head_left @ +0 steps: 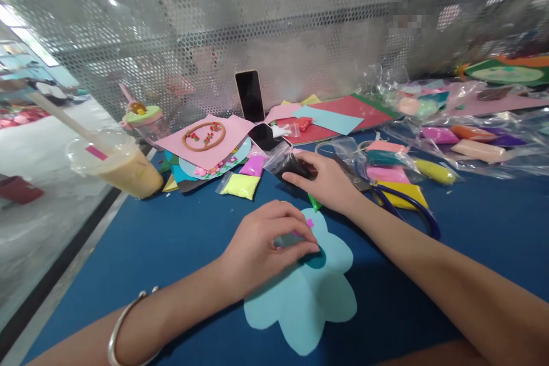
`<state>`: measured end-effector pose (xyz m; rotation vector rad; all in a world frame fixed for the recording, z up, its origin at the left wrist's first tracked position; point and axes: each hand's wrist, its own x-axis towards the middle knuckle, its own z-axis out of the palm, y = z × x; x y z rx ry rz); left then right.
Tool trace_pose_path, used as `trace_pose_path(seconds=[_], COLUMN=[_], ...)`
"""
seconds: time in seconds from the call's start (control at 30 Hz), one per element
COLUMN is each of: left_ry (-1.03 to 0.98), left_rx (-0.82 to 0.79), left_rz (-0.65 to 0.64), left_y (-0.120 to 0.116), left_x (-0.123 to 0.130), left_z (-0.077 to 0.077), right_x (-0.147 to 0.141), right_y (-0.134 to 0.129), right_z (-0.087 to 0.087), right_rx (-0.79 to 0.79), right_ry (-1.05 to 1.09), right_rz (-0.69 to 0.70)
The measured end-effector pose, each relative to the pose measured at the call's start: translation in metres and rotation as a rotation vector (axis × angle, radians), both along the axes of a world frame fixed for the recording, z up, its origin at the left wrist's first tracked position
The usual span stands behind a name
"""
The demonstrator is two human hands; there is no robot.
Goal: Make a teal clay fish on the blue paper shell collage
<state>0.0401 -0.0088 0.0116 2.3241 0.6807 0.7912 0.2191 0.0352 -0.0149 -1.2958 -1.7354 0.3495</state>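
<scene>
A light-blue flower-shaped paper (306, 309) lies flat before me, bearing a dark teal disc (316, 258) and small pink bits (309, 222). My left hand (274, 237) rests over the flower's left side, thumb and fingers drawn together at the disc's edge; whatever they pinch, if anything, is hidden. Further back, my right hand (323, 180) grips a clear plastic bag of black modelling clay (294, 167). Beneath that wrist a bit of green (314, 202) shows. Yellow (241, 186) and purple clay packets (253, 164) lie left of the black bag.
Blue-handled scissors (407, 200) and several clay packets (388, 174) lie right. A drink cup (124, 163) leans at the table's left edge. Behind are pink paper with a brown oval (203, 137), an upright phone (249, 96), coloured sheets (330, 119) and a perforated metal panel (300, 23).
</scene>
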Motion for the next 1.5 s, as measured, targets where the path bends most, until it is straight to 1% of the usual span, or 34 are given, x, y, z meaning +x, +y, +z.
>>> trace_pose_path(seconds=[0.13,0.27,0.5,0.6,0.83,1.17,1.5], left_ry=[0.071,0.109,0.140,0.144,0.134,0.135,0.174], left_rx=[0.034,0.028,0.027,0.033,0.069,0.129,0.167], left_rz=[-0.028,-0.053,-0.087,-0.097,-0.117,-0.135,-0.162], left_y=[-0.002,0.000,0.004,0.006,0.006,0.007,0.005], left_x=[0.007,0.012,0.015,0.015,0.017,0.017,0.014], left_z=[-0.006,-0.012,-0.017,-0.018,-0.018,-0.017,-0.015], right_x=[0.000,-0.001,0.001,0.002,0.002,0.004,0.006], right_y=[-0.001,-0.001,0.001,0.002,0.000,0.001,0.001], right_z=[0.003,0.004,0.001,0.001,0.003,0.002,0.001], right_rx=[0.001,-0.001,0.031,0.024,0.037,0.051,0.027], right_ry=[-0.022,-0.038,-0.047,-0.037,-0.038,-0.053,-0.064], right_rz=[-0.003,-0.005,0.000,0.012,0.091,0.099,0.125])
